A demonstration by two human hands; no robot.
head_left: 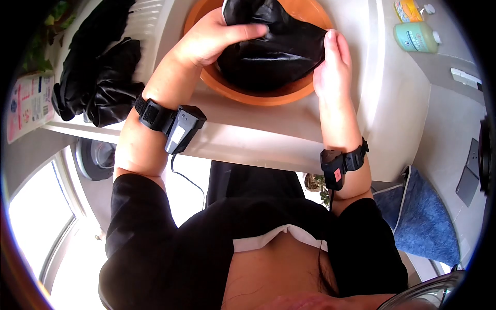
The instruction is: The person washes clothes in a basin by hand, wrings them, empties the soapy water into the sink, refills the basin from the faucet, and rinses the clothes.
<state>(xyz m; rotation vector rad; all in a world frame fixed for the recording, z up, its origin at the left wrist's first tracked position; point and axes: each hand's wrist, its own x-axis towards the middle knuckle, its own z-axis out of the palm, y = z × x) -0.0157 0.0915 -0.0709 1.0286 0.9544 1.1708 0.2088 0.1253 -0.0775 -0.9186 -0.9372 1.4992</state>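
Observation:
A shiny black piece of cloth (271, 54), possibly wet, is stretched between my two hands above an orange basin (243, 98). My left hand (219, 36) is closed on its upper left part, thumb lying across the top and the other fingers mostly hidden. At the right, my right hand (333, 62) pinches the cloth's edge between thumb and fingers, close to the basin's rim. The cloth's lower part hangs into the basin and hides most of the inside. What garment it is, I cannot tell.
The basin stands in a pale sink (243, 135). Dark crumpled clothes (111, 85) lie on the ribbed drainboard at left, beside a pink-and-white pack (31, 106). A green bottle (415, 37) and yellow pack (408, 10) stand upper right. A blue towel (426, 219) hangs lower right.

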